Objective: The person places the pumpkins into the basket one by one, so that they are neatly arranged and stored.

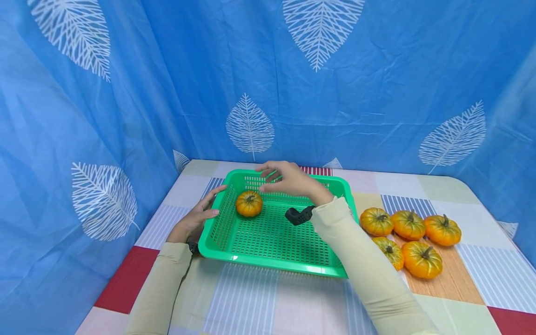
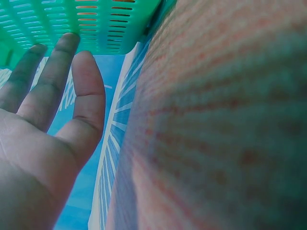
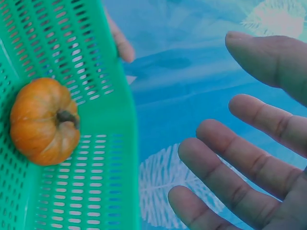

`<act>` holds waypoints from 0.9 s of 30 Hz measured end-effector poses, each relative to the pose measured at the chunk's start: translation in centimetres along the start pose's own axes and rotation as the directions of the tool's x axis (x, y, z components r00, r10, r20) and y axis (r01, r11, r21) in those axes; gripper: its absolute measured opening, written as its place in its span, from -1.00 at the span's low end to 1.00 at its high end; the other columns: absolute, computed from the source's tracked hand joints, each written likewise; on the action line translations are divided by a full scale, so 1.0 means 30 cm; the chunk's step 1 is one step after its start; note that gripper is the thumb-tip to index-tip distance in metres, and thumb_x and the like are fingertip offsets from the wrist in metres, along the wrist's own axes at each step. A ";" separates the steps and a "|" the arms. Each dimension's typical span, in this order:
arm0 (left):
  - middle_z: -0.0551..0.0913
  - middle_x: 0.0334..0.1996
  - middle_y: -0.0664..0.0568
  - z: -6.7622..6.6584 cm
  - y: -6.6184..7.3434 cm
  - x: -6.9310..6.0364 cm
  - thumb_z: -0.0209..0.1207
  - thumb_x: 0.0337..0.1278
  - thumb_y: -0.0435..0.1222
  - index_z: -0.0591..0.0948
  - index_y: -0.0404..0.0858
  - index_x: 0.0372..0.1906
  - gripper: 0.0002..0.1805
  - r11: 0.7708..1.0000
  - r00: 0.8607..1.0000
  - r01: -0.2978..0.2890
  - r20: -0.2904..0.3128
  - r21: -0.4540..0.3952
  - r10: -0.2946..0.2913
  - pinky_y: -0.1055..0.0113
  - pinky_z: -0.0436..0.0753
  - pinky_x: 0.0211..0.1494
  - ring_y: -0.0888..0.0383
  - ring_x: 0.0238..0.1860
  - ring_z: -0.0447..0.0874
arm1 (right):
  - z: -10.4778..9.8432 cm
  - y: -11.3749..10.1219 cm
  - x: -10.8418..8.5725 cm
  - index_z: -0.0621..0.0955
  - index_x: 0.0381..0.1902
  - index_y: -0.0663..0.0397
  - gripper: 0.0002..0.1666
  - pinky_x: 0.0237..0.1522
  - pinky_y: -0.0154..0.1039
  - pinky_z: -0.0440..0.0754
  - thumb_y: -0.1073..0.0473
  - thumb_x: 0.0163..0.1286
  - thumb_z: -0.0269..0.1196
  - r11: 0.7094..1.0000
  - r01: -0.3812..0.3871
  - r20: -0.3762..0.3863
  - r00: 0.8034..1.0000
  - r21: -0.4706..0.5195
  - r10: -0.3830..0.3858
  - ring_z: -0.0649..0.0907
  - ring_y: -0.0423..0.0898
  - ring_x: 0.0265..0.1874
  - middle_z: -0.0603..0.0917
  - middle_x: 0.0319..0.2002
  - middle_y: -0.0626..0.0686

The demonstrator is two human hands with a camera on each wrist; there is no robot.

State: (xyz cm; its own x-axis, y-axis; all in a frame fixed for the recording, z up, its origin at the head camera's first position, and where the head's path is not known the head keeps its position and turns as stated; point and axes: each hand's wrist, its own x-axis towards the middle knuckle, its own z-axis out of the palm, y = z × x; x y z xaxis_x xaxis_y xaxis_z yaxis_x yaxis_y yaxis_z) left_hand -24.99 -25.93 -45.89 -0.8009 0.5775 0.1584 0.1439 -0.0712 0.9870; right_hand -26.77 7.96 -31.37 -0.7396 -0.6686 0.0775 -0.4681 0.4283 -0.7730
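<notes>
A green plastic basket (image 1: 284,267) with slotted walls stands on the table. One small orange pumpkin (image 1: 249,204) lies in its back left part, and the right wrist view shows that pumpkin (image 3: 45,121) with its dark stem. My left hand (image 1: 196,218) rests against the basket's left side, fingers extended; in the left wrist view the left hand (image 2: 53,115) has its fingertips at the slotted wall. Above the basket, right of the pumpkin, my right hand (image 1: 289,179) hovers empty, and its fingers are spread in the right wrist view.
Several orange pumpkins (image 1: 422,259) sit close together on the table to the right of the basket. A patchwork cloth (image 1: 243,302) covers the table. Blue curtains (image 1: 360,116) with white leaf prints hang behind and at both sides.
</notes>
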 end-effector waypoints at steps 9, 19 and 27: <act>0.07 0.59 -0.35 -0.001 -0.004 0.001 0.20 0.58 -0.05 0.17 0.12 0.71 -0.23 1.000 1.000 -0.004 0.006 -0.007 0.004 0.37 0.65 0.28 0.27 0.30 0.49 | -0.017 -0.046 -0.052 0.61 0.42 0.22 -0.40 0.33 0.16 0.68 0.22 0.49 0.46 0.996 0.085 -0.095 0.992 0.012 -0.083 0.71 0.16 0.22 0.70 0.31 0.19; 0.25 0.46 0.12 0.000 -0.002 0.001 0.19 0.60 -0.07 0.19 0.18 0.70 -0.27 1.000 1.000 -0.012 0.026 -0.025 0.012 0.38 0.66 0.28 0.26 0.28 0.51 | -0.029 -0.087 -0.134 0.63 0.41 0.21 -0.41 0.37 0.15 0.64 0.24 0.47 0.47 0.988 0.153 -0.126 0.980 -0.004 -0.152 0.73 0.11 0.18 0.72 0.29 0.15; 0.23 0.48 0.09 0.000 -0.001 -0.001 0.20 0.59 -0.07 0.18 0.16 0.70 -0.26 1.000 1.000 -0.007 0.018 -0.026 0.008 0.39 0.66 0.27 0.27 0.27 0.51 | -0.041 -0.083 -0.199 0.63 0.41 0.20 -0.40 0.35 0.18 0.65 0.28 0.44 0.48 0.983 0.185 -0.127 0.975 0.003 -0.183 0.72 0.07 0.19 0.72 0.27 0.14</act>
State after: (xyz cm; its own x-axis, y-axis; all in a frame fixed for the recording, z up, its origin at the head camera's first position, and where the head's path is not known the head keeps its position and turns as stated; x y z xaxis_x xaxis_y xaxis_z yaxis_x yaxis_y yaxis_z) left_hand -24.98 -25.95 -45.91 -0.7893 0.5913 0.1654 0.1344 -0.0965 0.9862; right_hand -21.79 11.64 -29.12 -0.6968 -0.6528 0.2972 -0.5956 0.2956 -0.7469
